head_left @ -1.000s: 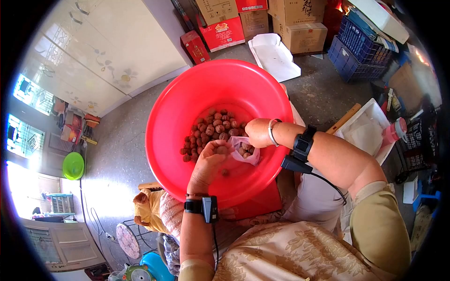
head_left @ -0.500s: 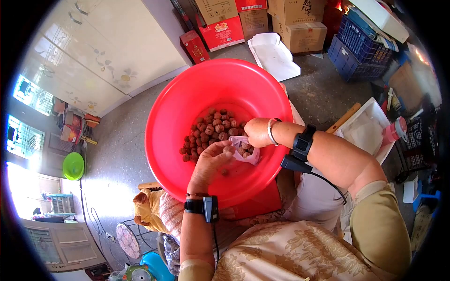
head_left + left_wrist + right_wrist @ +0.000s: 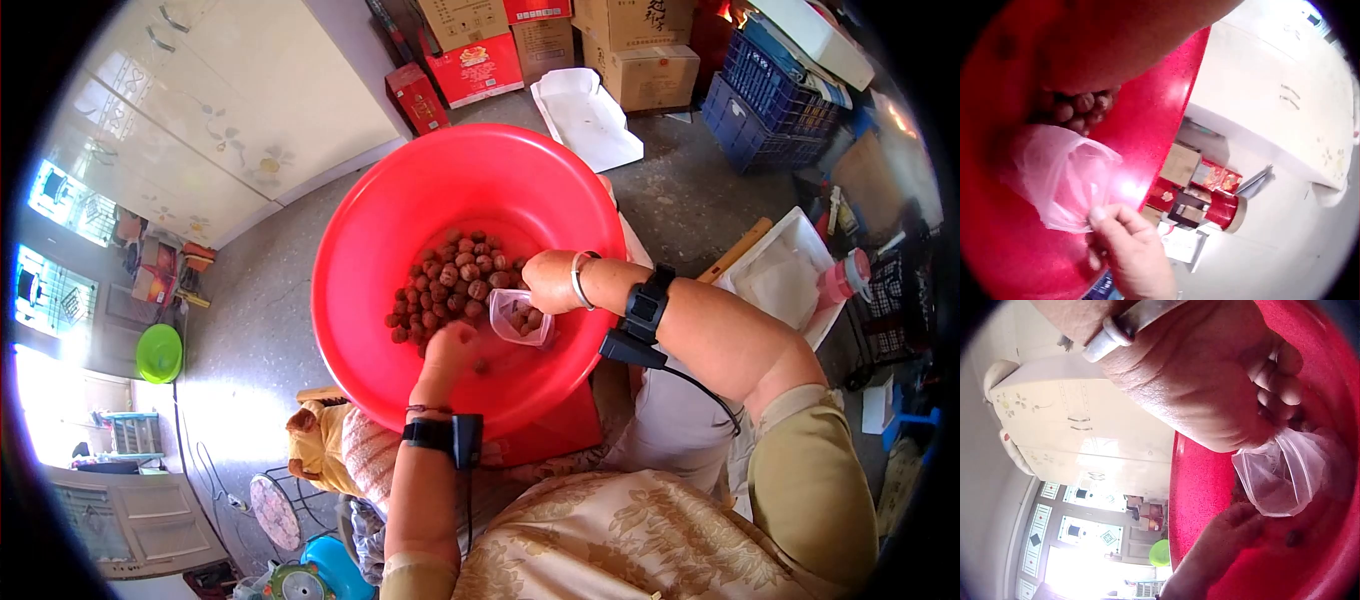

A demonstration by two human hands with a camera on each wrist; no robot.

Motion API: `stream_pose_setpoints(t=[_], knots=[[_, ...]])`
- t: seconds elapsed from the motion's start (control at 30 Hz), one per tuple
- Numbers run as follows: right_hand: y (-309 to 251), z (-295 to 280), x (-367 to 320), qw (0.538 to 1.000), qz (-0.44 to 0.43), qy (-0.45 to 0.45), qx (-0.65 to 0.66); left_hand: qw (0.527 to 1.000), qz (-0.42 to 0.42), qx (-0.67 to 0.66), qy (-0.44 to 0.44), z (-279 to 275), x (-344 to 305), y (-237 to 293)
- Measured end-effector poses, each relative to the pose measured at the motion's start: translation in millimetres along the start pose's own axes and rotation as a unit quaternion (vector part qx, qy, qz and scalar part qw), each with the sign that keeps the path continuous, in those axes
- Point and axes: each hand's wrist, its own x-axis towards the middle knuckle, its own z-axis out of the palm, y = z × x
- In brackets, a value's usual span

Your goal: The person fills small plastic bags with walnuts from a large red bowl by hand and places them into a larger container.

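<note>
"Down inside the big red basin (image 3: 365,225), the left hand (image 3: 452,350) is swinging away from the mouth of the thin pinkish bag (image 3: 503,308) and is dipping beside the heaped walnuts (image 3: 468,272)!"

"Half a second ago it was holding a walnut right at that rim. So what is this changing?"

"It's leaving the mouth unblocked. By my reading, one drop is finishing and another fetch is getting under way."

"Are those left fingers gripping anything?"

"They're blurring from overhead and partly hiding behind the bag in the right wrist view, so I can't tell whether they're closing on a nut or keeping apart."

"And the right hand (image 3: 550,283)?"

"Doing the clamping! From the left wrist, its thumb and curled fingers are pinching the bag's edge tightly together, and the mouth is gaping."

"Take us through the containers."

"The basin is carrying the main heap, which is spreading left of the bag and beyond it. Inside that same basin, just beside the heap, the bag is cradling a small cluster, the bagged nuts (image 3: 526,319). One lone nut (image 3: 481,367) is sitting apart, just below the left hand in the head view."

"And outside?"

"Beyond the basin, a white tray (image 3: 588,125) is lying on the floor (image 3: 685,160)."
</note>
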Motion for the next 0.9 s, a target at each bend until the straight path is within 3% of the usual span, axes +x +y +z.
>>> stream_pose_setpoints(t=[0.07,0.1,0.17,0.3,0.37,0.4,0.47,0.6,0.67,0.77,0.9], knots=[[0,-1,-2,1.0,0.0,0.003,0.004,0.983,0.049,0.136,-0.116,19,-6,-15],[-1,-2,-4,1.0,0.0,0.002,0.003,0.983,0.048,0.137,-0.116,23,-8,-17],[-3,-3,-6,1.0,-0.001,0.002,0.003,0.947,0.047,0.188,-0.256,28,-11,-21],[-1,-3,-8,1.0,-0.021,0.005,-0.002,0.943,0.076,0.204,-0.252,32,-13,-12],[-1,-3,-8,1.0,-0.025,0.004,-0.003,0.948,-0.003,0.25,-0.196,16,-20,28],[-1,-2,-8,1.0,-0.024,0.007,0.001,0.948,-0.002,0.251,-0.196,15,-19,31],[1,-1,-8,1.0,-0.022,0.009,0.006,0.989,-0.077,0.12,0.042,14,-18,37],[-1,-3,-8,1.0,-0.02,0.0,-0.002,0.993,-0.034,0.112,-0.02,12,-10,15],[0,0,-6,1.0,-0.022,0.003,-0.003,0.981,-0.039,0.161,-0.097,17,-4,3],[1,-1,-7,1.0,-0.019,0.005,-0.002,0.992,-0.047,0.103,-0.054,24,-4,-9],[-1,-2,-9,1.0,-0.023,0.005,-0.005,0.989,-0.002,0.138,-0.044,29,-4,-14]])
